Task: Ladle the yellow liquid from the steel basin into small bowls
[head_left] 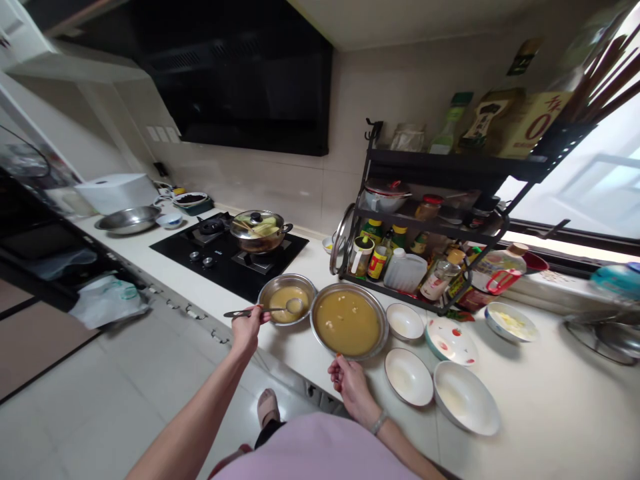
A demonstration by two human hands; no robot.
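Note:
My left hand (249,324) is closed round the dark handle of a ladle (295,306). The ladle's round head rests over the smaller metal bowl (263,297), which holds cloudy yellowish liquid. Right beside it stands a larger metal bowl (383,337) of brownish-yellow liquid with a few pale bits floating in it. My right hand (351,383), fingers curled, is at the near rim of this larger bowl and appears to pinch it.
White bowls (409,377) and a patterned plate (450,341) sit to the right, with a bowl of chopped yellowish pieces (511,323) beyond. Behind is a black rack (435,230) of bottles and jars. A lidded pot (260,233) stands on the stove (225,267), left.

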